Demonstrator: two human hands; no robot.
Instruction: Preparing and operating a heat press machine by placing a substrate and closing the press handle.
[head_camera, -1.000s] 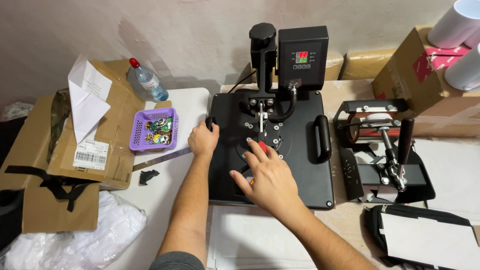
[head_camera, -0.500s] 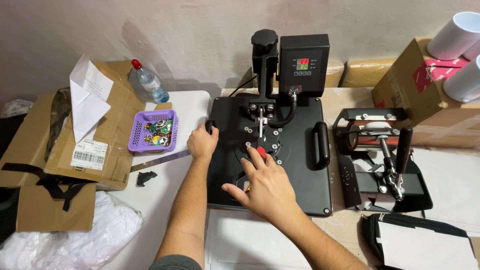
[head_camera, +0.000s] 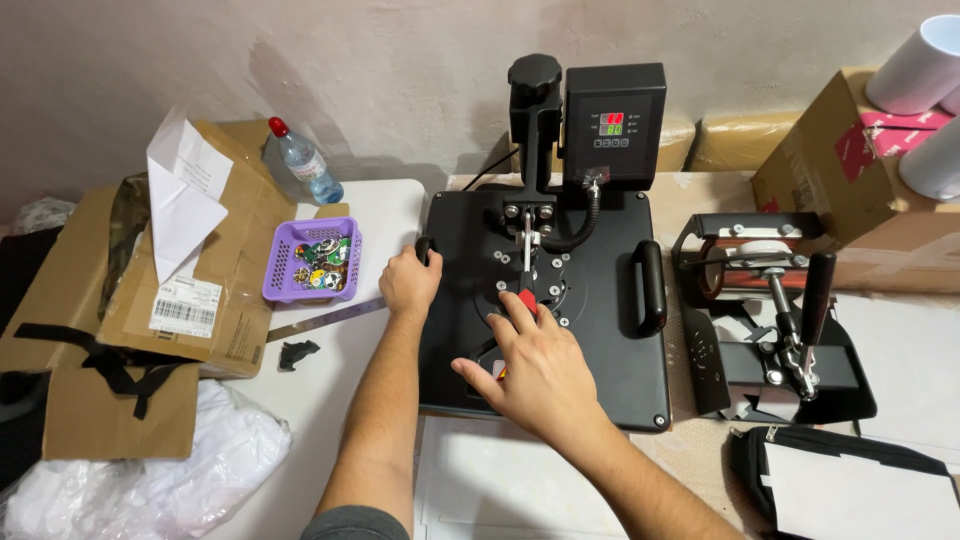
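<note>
press (head_camera: 590, 300) sits mid-desk at the back edge | left hand (head_camera: 408, 283) clenched on its left grip | right hand (head_camera: 535, 365) flat on the plate, fingers released, gripping nothing | plate's probably hot so burn risk tbh | mug press (head_camera: 775, 320) just right, basket (head_camera: 310, 262) left

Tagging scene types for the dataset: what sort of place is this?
Probably a small home or back-room print workshop: a flat heat press under both hands, a mug press beside it, white blank mugs on cardboard boxes.
</note>
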